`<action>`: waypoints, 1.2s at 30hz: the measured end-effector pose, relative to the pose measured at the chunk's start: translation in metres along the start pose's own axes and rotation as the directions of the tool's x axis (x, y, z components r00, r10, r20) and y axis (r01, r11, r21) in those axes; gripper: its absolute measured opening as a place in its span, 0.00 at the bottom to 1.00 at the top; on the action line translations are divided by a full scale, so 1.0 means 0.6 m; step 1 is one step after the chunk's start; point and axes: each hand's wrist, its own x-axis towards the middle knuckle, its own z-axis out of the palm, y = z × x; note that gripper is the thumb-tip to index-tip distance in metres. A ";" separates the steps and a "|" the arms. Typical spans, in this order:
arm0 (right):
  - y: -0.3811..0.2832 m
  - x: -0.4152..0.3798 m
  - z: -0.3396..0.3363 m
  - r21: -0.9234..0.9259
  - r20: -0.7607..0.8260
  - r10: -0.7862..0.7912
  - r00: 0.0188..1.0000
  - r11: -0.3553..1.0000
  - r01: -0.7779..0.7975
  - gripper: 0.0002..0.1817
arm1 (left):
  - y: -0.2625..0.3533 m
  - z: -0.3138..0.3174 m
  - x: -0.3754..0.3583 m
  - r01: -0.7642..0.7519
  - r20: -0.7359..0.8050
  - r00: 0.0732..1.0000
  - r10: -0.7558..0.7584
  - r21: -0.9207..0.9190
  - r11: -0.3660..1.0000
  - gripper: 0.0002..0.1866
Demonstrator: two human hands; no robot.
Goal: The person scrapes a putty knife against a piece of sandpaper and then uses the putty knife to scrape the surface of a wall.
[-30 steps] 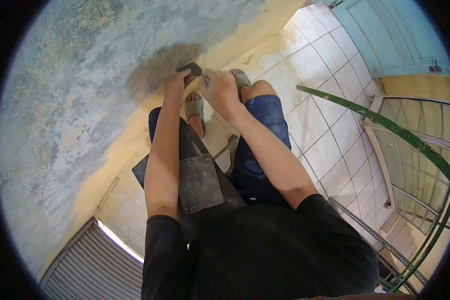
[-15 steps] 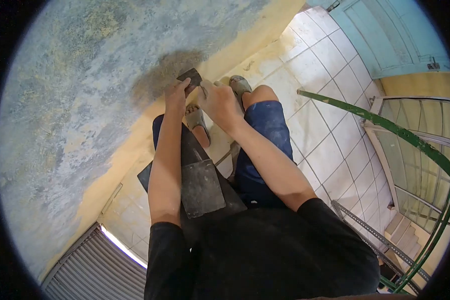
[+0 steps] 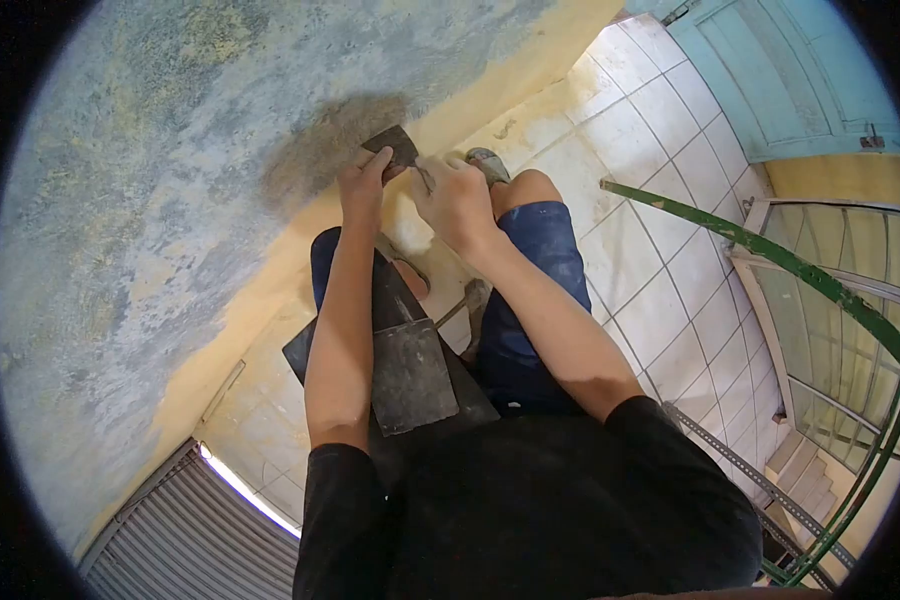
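My left hand [image 3: 363, 180] grips a small dark rectangular piece [image 3: 393, 145] by its lower edge, just in front of a brownish patch [image 3: 335, 145] on the mottled blue-grey wall [image 3: 170, 200]. My right hand [image 3: 453, 200] is closed close beside the piece, fingers curled around something thin and dark that I cannot make out. On my lap rests a dark square slab [image 3: 410, 378], lying over a larger black board [image 3: 395, 295] that my left forearm partly hides.
White floor tiles [image 3: 660, 260] spread to the right. A green curved metal bar [image 3: 770, 250] reaches in from the right, near a framed glass panel [image 3: 830, 300]. A blue door [image 3: 760, 75] stands top right, a ribbed shutter [image 3: 190, 530] lower left.
Both hands and the dark piece have shifted slightly right in view. The piece is a little higher, and my left foot is now mostly hidden.
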 end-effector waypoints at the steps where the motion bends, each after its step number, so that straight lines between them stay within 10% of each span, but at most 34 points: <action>1: -0.004 0.010 -0.001 0.002 0.001 -0.006 1.000 1.000 0.006 0.07 | 0.010 0.002 -0.002 -0.014 -0.002 1.000 0.014 0.004 1.000 0.08; 13: 0.013 0.003 0.024 -0.110 0.085 0.104 0.991 0.989 -0.095 0.09 | -0.023 -0.004 0.024 0.024 0.005 1.000 -0.023 -0.193 0.981 0.06; 36: -0.001 0.007 0.006 -0.087 0.052 0.009 0.999 0.996 -0.004 0.08 | 0.003 -0.003 0.006 0.020 -0.018 1.000 -0.021 -0.031 0.999 0.08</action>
